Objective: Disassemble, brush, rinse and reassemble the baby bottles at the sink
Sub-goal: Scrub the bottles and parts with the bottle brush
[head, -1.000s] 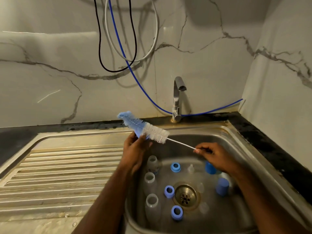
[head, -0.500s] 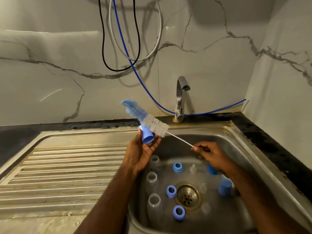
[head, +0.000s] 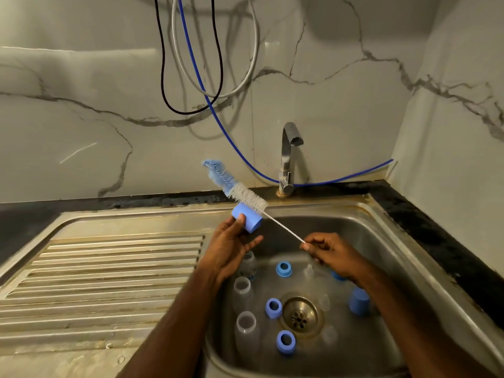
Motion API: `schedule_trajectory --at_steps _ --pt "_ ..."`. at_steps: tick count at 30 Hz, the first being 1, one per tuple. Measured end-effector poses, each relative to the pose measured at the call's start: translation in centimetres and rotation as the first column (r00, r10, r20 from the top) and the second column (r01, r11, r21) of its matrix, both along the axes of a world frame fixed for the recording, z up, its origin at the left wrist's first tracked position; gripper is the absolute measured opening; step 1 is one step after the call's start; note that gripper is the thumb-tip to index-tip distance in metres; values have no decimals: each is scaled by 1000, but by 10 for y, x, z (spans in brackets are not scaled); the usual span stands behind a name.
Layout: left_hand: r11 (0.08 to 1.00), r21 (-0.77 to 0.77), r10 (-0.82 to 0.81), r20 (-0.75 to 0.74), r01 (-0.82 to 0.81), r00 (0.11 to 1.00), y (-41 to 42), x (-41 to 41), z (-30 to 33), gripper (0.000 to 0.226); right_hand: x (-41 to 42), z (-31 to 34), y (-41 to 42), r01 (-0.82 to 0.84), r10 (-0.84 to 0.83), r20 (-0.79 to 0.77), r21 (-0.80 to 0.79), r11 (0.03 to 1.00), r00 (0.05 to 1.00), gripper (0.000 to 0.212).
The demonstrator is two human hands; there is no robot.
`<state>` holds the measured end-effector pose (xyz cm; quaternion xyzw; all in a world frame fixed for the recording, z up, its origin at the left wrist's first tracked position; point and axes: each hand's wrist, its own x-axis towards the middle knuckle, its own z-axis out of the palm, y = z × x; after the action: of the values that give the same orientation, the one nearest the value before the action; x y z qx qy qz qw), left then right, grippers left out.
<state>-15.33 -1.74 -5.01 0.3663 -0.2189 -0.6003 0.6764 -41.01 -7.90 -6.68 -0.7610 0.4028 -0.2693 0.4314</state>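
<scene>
Now we are holding a blue bottle cap (head: 247,217) in our left hand (head: 231,248), with the thumb and fingers curled round it, above the left rim of the sink (head: 381,241). Our right hand (head: 331,253) is pinching the thin white wire handle of the bottle brush (head: 245,193) between thumb and fingertips. The brush is slanting up and to the left, its white bristles lying just above the cap and touching or nearly touching it; we cannot tell which. Its blue tip is pointing toward the marble wall.

Down in the basin, three clear bottles (head: 246,331) are lying along the left side, open necks up. Three blue collar rings (head: 285,341) are sitting around the drain (head: 299,315), and another blue cap (head: 359,302) is standing on the right, partly hidden by our right forearm. Small clear teats (head: 309,270) are lying near the drain, hard to make out. The tap (head: 287,156) is standing behind the basin, and a blue hose (head: 218,115) is running along the wall. The ribbed draining board (head: 109,274) is lying to the left.
</scene>
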Motion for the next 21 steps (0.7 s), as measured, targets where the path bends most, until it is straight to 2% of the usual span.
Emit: schedule_trajectory --at_steps 4,6,9,11,13,17,21 --pt "998 -33 -50 180 56 982 3 -24 -6 42 -7 12 -1 64 -65 -13 -22 998 998 12" --pt "998 -4 -52 387 58 920 3 -37 -16 45 -29 23 -8 130 -131 -44 -26 991 990 10" --pt "976 9 -156 728 217 667 -1 -64 -32 45 -71 37 -9 188 -189 -26 -22 982 982 9" --pt "936 38 -218 843 349 492 -7 -85 -44 40 -87 40 -5 195 -195 22 24 981 980 10" --pt "891 81 -261 896 446 359 -12 -111 -54 42 -93 40 -4 204 -205 30 52 978 978 12" --pt "805 154 -337 914 573 227 -19 -154 -75 41 -95 36 -8 226 -227 11 62 972 974 10" --pt "721 199 -329 941 664 76 -23 -183 -86 44 -94 36 -8 206 -204 -26 76 976 979 10"
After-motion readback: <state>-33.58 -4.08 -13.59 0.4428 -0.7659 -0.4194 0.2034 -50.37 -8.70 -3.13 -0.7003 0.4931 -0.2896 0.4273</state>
